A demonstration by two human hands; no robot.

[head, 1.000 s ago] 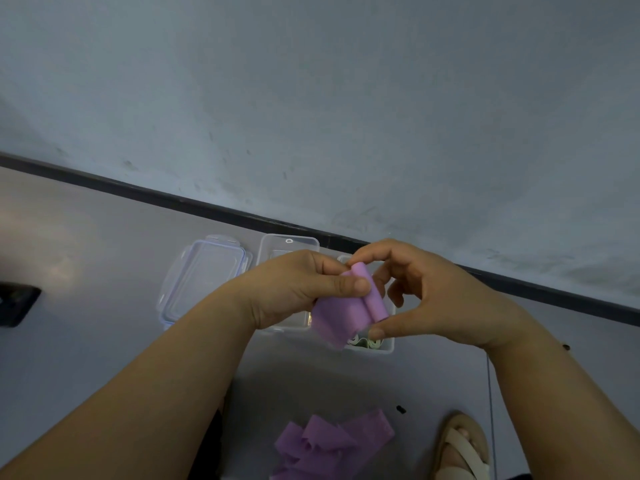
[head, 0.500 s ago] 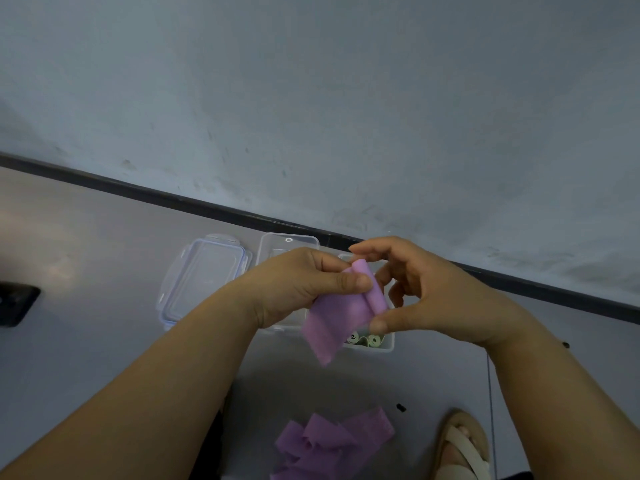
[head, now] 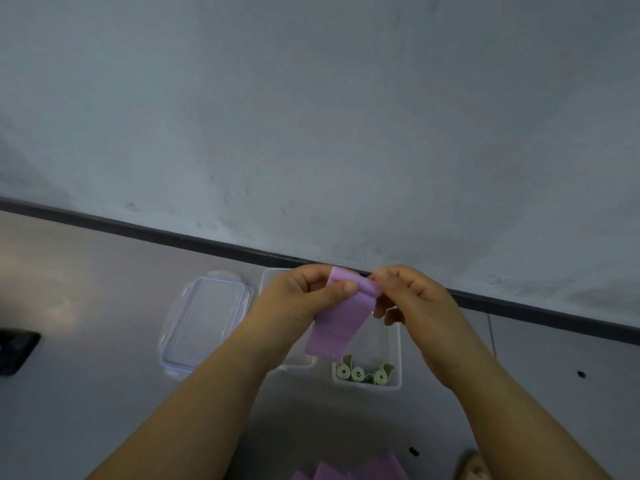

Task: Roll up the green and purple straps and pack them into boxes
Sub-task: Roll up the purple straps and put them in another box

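I am pinching the purple strap [head: 339, 323] by its rolled top edge, my left hand [head: 304, 303] and right hand [head: 415, 299] gripping either end. The roll is lying crosswise and its tail is hanging over the boxes. The right box [head: 398, 351] is holding green rolls [head: 358, 374]; my wrist is hiding most of the left box [head: 273, 277].

Readable text: none anywhere in view.
Purple strap [head: 337, 323]: plain surface, no lettering legible.
Clear lid [head: 204, 323]: no legible mark.
Box [head: 398, 355] with green rolls [head: 358, 374]: no legible label.
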